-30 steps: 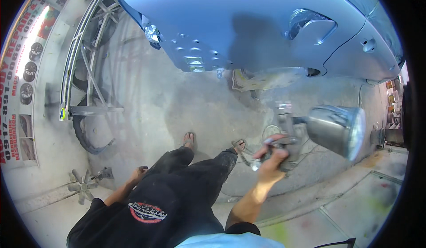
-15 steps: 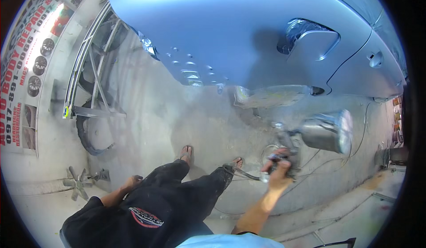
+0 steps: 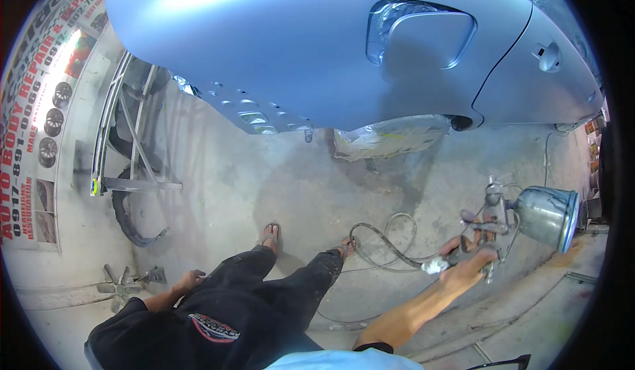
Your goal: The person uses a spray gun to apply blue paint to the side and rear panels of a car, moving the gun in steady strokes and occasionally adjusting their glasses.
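Note:
My right hand [image 3: 464, 264], stretched out to the right, is closed round the handle of a metal spray gun [image 3: 493, 224]. Its round metal cup [image 3: 542, 214] lies sideways, to the right of the gun body. An air hose [image 3: 387, 241] joins the handle at a whitish wrapped fitting. My left hand [image 3: 190, 280] hangs beside my left thigh, its fingers loosely curled with nothing visible in them. Ahead of me is a light blue car body [image 3: 278, 46] with a raised fuel flap [image 3: 430, 36], foil in the opening behind it. A covered wheel [image 3: 390, 138] shows under the body.
To the left stands a metal frame [image 3: 135, 132] with a dark curved part [image 3: 126, 218] beneath it. A fan [image 3: 119, 287] is at the lower left, near a wall banner [image 3: 49, 119]. The hose loops over the concrete floor [image 3: 317, 178] near my feet.
My right hand has swung to the right and slightly down with the spray gun, away from the wheel. The car sits further left in view. My left hand stays by my thigh.

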A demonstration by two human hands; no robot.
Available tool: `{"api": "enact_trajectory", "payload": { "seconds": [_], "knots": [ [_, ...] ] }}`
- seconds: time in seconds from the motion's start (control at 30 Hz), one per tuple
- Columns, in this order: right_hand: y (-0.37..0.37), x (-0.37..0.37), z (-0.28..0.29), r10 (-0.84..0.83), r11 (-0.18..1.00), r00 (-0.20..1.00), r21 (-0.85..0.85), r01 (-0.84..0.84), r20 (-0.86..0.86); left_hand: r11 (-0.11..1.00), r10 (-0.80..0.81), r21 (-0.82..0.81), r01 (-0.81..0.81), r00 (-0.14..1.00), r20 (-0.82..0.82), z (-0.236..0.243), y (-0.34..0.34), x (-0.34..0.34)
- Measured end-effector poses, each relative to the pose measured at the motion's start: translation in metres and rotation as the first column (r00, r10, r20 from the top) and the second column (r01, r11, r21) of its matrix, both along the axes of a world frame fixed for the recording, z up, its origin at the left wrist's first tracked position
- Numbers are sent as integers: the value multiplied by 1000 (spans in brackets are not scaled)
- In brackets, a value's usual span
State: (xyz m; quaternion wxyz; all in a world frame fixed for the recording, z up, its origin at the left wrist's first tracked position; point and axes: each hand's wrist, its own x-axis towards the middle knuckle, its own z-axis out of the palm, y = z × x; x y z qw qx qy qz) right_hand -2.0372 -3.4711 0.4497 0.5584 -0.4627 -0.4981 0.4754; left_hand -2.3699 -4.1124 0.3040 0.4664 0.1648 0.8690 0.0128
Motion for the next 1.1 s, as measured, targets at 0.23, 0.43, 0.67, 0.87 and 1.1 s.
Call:
{"api": "enact_trajectory", "payload": {
  "seconds": [0.23, 0.43, 0.67, 0.87, 1.1],
  "knots": [
    [-9, 1, 23, 412, 907, 903, -35, -419, -123, 882, -448, 133, 452, 892, -61, -41, -43, -30],
    [32, -4, 17, 485, 873, 872, -28, -488, -73, 997, -18, -73, 18, 1000, 0, -3, 24, 5],
    [124, 22, -1, 87, 996, 996, 34, -87, -5, 999, -23, -46, 22, 1000, -7, 14, 80, 11],
    [155, 22, -36, -183, 982, 972, 73, 174, 150, 990, -109, 83, 115, 991, -78, 7, 115, 23],
    [73, 14, -89, 104, 995, 994, 2, -104, -25, 857, -177, 416, 305, 931, -318, 126, 373, 28]
  ]
}}
